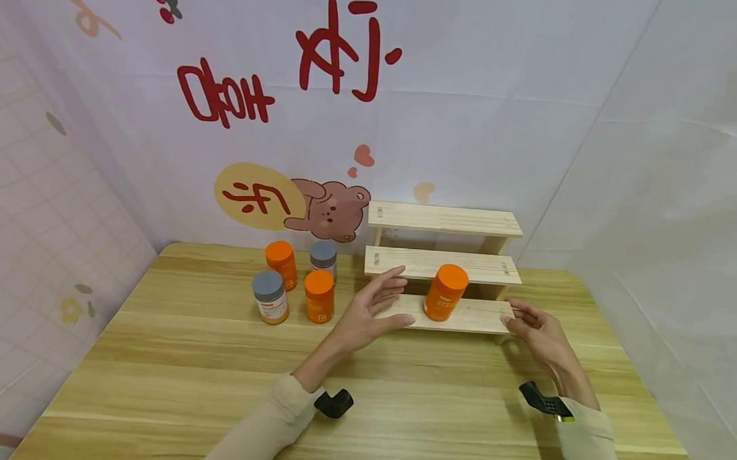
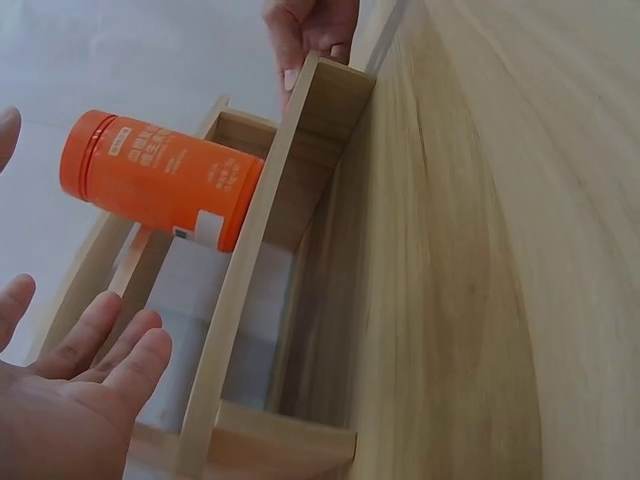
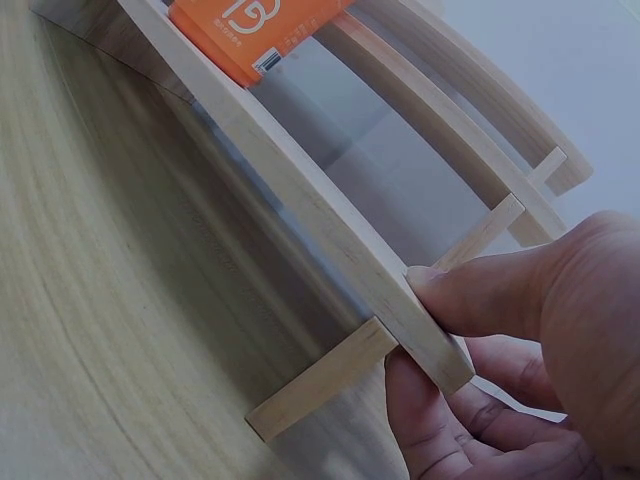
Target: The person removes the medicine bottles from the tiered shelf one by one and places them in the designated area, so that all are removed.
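Observation:
A three-step wooden shelf (image 1: 481, 318) stands against the back wall, and an orange bottle (image 1: 446, 293) stands upright on its lowest step. My left hand (image 1: 368, 311) is just left of that bottle, fingers spread and apart from it; the left wrist view shows a gap between the fingertips and the orange bottle (image 2: 165, 180). At the right end of the lowest step, my right hand (image 1: 538, 334) pinches the board, thumb on top and fingers beneath, as the right wrist view shows on the shelf (image 3: 300, 200).
Left of the shelf, two orange bottles (image 1: 320, 297) and two grey-lidded bottles (image 1: 270, 298) stand grouped on the wooden table (image 1: 217, 387). A printed white cloth (image 1: 471, 91) hangs behind, with more cloth walls at both sides.

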{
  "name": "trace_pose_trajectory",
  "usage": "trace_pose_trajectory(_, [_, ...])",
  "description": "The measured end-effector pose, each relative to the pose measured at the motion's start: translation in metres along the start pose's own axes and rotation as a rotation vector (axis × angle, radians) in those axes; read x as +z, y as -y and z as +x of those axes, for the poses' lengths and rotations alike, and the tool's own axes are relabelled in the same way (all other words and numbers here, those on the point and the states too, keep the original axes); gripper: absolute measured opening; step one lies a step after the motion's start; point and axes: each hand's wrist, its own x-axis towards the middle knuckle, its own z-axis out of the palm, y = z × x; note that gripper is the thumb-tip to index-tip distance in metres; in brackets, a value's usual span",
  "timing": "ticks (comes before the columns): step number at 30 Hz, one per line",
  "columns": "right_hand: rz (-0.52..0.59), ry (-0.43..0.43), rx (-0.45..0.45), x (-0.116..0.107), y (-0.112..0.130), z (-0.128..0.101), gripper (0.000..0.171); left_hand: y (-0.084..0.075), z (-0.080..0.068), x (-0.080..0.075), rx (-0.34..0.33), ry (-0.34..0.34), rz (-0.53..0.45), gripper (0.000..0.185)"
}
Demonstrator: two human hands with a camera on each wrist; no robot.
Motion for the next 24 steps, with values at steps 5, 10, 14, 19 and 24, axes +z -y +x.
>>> trace_pose_trajectory(5, [-0.007, 0.002, 0.005, 0.000, 0.001, 0.000, 0.069, 0.005, 0.008, 0.009, -0.017, 0.023, -0.002, 0.082])
trace_pose_trajectory(10, [-0.002, -0.001, 0.005, 0.000, 0.000, 0.000, 0.069, 0.007, 0.016, 0.017, -0.024, 0.032, 0.018, 0.081])
trace_pose_trajectory(14, [0.011, 0.000, -0.004, 0.000, -0.001, 0.001, 0.069, 0.008, 0.022, 0.023, -0.039, 0.030, 0.040, 0.081])
trace_pose_trajectory(19, [0.010, 0.002, -0.003, 0.000, -0.002, 0.001, 0.069, 0.010, 0.030, 0.030, -0.051, 0.040, 0.046, 0.078])
trace_pose_trajectory(24, [0.000, 0.011, 0.008, 0.000, 0.000, 0.001, 0.070, 0.012, 0.038, 0.038, -0.065, 0.048, 0.056, 0.075])
